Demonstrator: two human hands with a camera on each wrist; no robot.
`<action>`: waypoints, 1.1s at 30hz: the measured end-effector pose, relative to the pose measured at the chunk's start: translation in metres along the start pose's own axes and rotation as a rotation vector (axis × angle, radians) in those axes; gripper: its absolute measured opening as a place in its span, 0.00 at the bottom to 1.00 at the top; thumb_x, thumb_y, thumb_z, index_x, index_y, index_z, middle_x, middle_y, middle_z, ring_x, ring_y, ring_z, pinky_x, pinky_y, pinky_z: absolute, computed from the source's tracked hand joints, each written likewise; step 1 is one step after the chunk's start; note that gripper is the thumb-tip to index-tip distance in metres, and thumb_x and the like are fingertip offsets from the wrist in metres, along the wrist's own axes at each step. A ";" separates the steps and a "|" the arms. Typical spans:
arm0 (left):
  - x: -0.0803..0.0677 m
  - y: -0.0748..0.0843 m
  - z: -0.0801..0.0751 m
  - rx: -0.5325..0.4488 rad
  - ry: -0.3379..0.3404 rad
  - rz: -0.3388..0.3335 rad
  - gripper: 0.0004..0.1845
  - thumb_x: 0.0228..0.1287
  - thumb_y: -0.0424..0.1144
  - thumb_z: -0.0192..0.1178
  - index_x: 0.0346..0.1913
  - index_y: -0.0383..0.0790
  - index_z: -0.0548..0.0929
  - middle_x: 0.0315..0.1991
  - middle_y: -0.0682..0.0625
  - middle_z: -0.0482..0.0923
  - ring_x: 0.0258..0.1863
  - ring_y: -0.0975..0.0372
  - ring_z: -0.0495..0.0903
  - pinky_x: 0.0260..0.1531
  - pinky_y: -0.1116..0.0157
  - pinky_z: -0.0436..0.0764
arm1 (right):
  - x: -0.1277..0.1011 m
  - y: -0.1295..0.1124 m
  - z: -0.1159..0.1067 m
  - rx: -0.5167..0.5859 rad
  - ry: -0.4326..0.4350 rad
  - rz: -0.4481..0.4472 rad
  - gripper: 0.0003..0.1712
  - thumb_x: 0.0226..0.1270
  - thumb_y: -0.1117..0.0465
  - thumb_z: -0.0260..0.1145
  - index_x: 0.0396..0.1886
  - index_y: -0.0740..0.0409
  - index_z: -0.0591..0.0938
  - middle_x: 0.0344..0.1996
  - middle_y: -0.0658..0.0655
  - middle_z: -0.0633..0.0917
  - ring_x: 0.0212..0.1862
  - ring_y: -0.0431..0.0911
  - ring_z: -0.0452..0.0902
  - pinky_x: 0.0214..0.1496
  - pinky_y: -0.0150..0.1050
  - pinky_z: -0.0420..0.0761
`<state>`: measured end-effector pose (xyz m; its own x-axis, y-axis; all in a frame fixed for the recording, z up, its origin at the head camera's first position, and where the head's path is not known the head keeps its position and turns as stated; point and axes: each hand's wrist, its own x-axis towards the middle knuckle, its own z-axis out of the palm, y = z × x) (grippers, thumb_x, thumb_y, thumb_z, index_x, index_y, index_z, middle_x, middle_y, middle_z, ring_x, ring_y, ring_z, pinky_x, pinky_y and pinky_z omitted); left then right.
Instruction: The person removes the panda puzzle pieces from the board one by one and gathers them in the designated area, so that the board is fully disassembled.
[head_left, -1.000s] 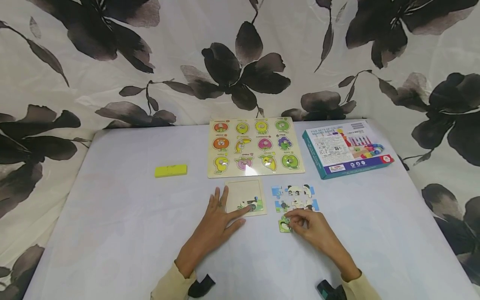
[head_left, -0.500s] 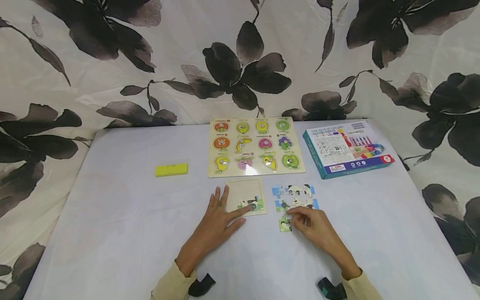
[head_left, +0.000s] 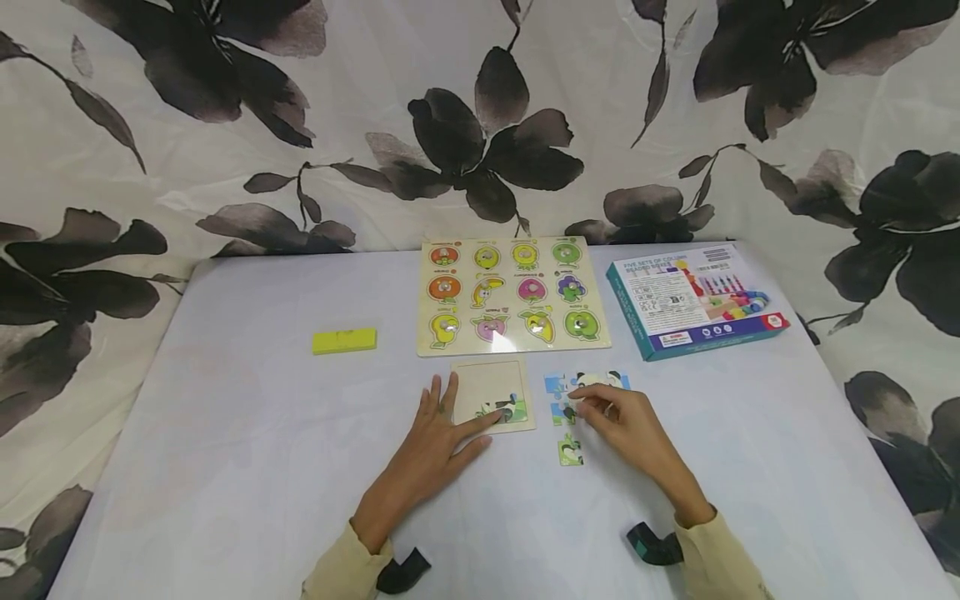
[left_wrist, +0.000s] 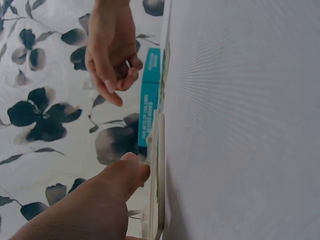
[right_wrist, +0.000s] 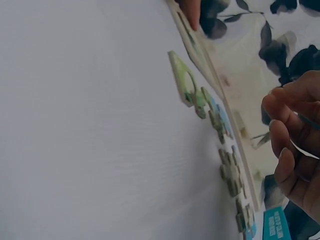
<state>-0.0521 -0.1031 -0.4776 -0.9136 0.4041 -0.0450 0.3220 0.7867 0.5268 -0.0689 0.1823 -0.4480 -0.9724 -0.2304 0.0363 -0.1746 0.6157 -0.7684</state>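
My left hand rests on the wooden puzzle tray in the head view, fingers straight. Its index finger presses a green and black-and-white puzzle piece in the tray's lower right corner. Above the loose puzzle pieces to the tray's right hovers my right hand, partly covering them. Its fingers are loosely bent, and the right wrist view shows nothing between the fingertips. One green piece lies nearest me, separate from the blue and panda-patterned ones.
Behind the tray lies a fruit puzzle board. A teal and white box stands to its right, and a yellow block lies to its left. A floral cloth hangs behind the white table.
My right hand has moved away from me, from beside the nearest green piece to above the blue and panda pieces. My left hand has stayed on the tray.
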 end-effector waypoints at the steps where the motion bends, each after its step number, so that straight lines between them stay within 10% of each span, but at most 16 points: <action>1: 0.000 0.000 -0.001 0.001 -0.001 -0.002 0.22 0.68 0.57 0.53 0.64 0.68 0.73 0.74 0.32 0.43 0.73 0.38 0.35 0.70 0.43 0.41 | 0.003 -0.001 0.000 0.002 0.000 -0.006 0.09 0.64 0.67 0.66 0.43 0.57 0.86 0.26 0.50 0.83 0.28 0.41 0.70 0.29 0.31 0.72; 9: 0.003 -0.006 -0.006 0.034 0.045 -0.035 0.29 0.65 0.57 0.58 0.68 0.65 0.68 0.75 0.39 0.49 0.74 0.41 0.43 0.64 0.39 0.58 | 0.029 -0.016 0.007 0.044 -0.060 -0.056 0.11 0.64 0.67 0.65 0.45 0.60 0.85 0.37 0.52 0.86 0.35 0.44 0.74 0.38 0.35 0.76; 18: 0.015 -0.011 -0.006 0.080 0.065 0.005 0.35 0.63 0.58 0.59 0.71 0.54 0.65 0.75 0.35 0.47 0.74 0.39 0.39 0.70 0.43 0.45 | 0.048 -0.029 0.039 -0.043 -0.218 -0.156 0.12 0.63 0.63 0.67 0.47 0.57 0.85 0.41 0.51 0.86 0.44 0.45 0.76 0.46 0.42 0.75; 33: 0.005 0.012 0.003 0.090 -0.058 0.118 0.28 0.63 0.64 0.54 0.66 0.67 0.72 0.75 0.34 0.43 0.73 0.36 0.35 0.68 0.41 0.49 | 0.054 -0.031 0.053 -0.122 -0.231 -0.167 0.10 0.64 0.66 0.65 0.43 0.56 0.87 0.40 0.50 0.86 0.43 0.43 0.74 0.47 0.40 0.75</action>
<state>-0.0520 -0.0903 -0.4745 -0.8530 0.5206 -0.0376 0.4498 0.7696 0.4531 -0.1076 0.1109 -0.4558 -0.8701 -0.4929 -0.0012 -0.3604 0.6377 -0.6807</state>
